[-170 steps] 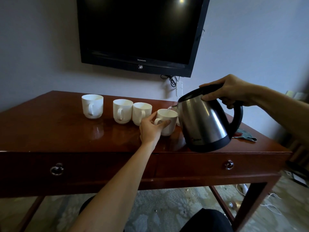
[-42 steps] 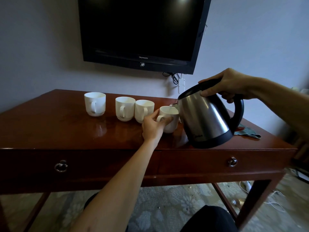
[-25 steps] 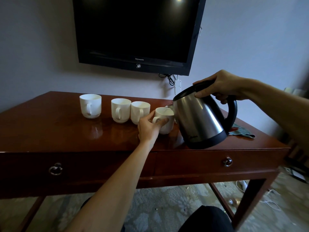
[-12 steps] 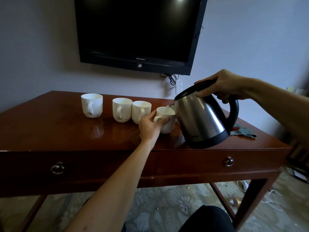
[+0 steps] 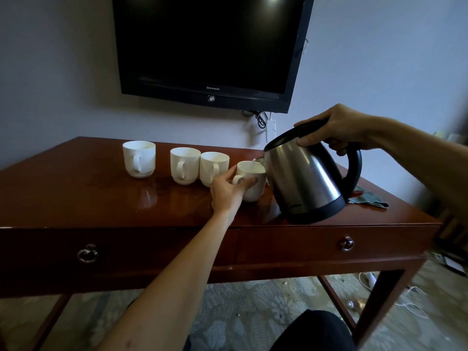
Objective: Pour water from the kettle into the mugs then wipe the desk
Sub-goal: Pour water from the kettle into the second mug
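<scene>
**Pouring into the mug nearest the kettle**

I had the right hand (image 5: 336,127) wrapped over the top of the stainless kettle (image 5: 304,178), fingers curled round the black handle where it meets the lid, thumb pressed along the lid's edge. Gripping it there let me tip the body forward so the spout dipped over the rim of the rightmost mug (image 5: 250,183), and a thin stream ran from the spout into it. The kettle hung tilted above the desk (image 5: 76,198), its base lifted clear of the wood just right of that mug.

My left hand (image 5: 228,191) held the same mug, thumb and fingers clasped round its side at the handle, to keep it from sliding on the polished top while the water came in. How full it was I could not tell; the light was dim and the inside looked only pale.

Left of that mug stood two more white mugs (image 5: 184,164) touching one another, and a fourth mug (image 5: 139,158) set apart farther left, all upright with handles turned toward me. I judged they were lined up so that I could work along the row.

A greenish cloth (image 5: 369,198) lay crumpled on the desk behind and right of the kettle, within reach for the wiping, which I judged was not yet begun.
</scene>
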The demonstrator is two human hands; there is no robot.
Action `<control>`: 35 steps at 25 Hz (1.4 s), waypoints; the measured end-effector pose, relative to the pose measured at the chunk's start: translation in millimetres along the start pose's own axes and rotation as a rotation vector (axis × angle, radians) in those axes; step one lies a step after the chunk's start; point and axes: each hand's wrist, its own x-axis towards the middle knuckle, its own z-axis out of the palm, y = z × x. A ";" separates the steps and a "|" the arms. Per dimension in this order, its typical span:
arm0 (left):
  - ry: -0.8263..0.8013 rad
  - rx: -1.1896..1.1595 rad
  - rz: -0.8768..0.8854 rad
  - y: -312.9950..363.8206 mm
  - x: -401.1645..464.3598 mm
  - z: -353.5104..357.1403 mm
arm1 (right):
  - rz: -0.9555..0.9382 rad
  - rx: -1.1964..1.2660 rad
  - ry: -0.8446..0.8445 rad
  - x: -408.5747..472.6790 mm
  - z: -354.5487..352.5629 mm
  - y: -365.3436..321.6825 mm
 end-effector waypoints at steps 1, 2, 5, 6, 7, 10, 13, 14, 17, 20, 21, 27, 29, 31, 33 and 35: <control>-0.004 -0.002 -0.001 0.4 -0.1 0.0 | 0.002 -0.001 -0.002 0.1 -0.2 -0.1; -0.007 0.000 -0.004 0.0 0.4 -0.1 | 0.003 0.000 -0.002 0.3 -0.3 -0.1; -0.010 0.005 -0.008 0.6 -0.1 -0.3 | 0.007 0.000 -0.001 1.4 -0.7 0.4; -0.009 0.000 -0.008 1.4 -0.6 -0.3 | 0.007 0.000 -0.001 1.4 -0.9 0.6; -0.006 -0.001 -0.009 1.8 -0.7 0.0 | 0.004 0.001 -0.003 1.4 -1.1 0.9; -0.010 -0.009 0.004 2.9 -1.2 -0.4 | 0.005 -0.002 0.000 1.6 -0.5 1.1; -0.021 -0.007 0.018 2.1 -1.1 -1.0 | 0.012 -0.001 0.005 1.3 -0.1 0.9; -0.024 -0.008 0.018 2.6 -1.4 -1.3 | 0.011 -0.002 0.005 1.1 -0.2 0.6; -0.020 -0.013 0.012 3.0 -1.2 -0.9 | 0.008 0.000 0.006 0.8 -0.6 0.5; -0.018 -0.001 0.007 1.9 -0.5 -0.3 | 0.005 -0.001 0.003 0.9 -0.5 0.8; -0.017 0.002 0.005 1.1 -0.1 -0.1 | 0.006 0.000 0.003 1.3 -0.6 1.0; -0.010 0.002 -0.008 0.2 -0.2 -0.1 | 0.011 -0.002 0.000 4.2 -2.4 2.1; -0.009 0.001 -0.008 -0.2 -0.1 -0.4 | 0.011 -0.004 -0.005 4.3 -2.2 2.0; -0.007 -0.001 -0.013 -0.5 -0.3 -0.3 | 0.006 -0.002 -0.008 3.5 -1.9 1.7; -0.003 -0.001 -0.015 -0.7 -0.2 -0.3 | 0.003 -0.002 -0.009 2.9 -2.0 1.5; -0.005 -0.003 -0.015 -0.8 -0.4 -0.6 | 0.004 -0.002 -0.012 3.0 -2.0 1.4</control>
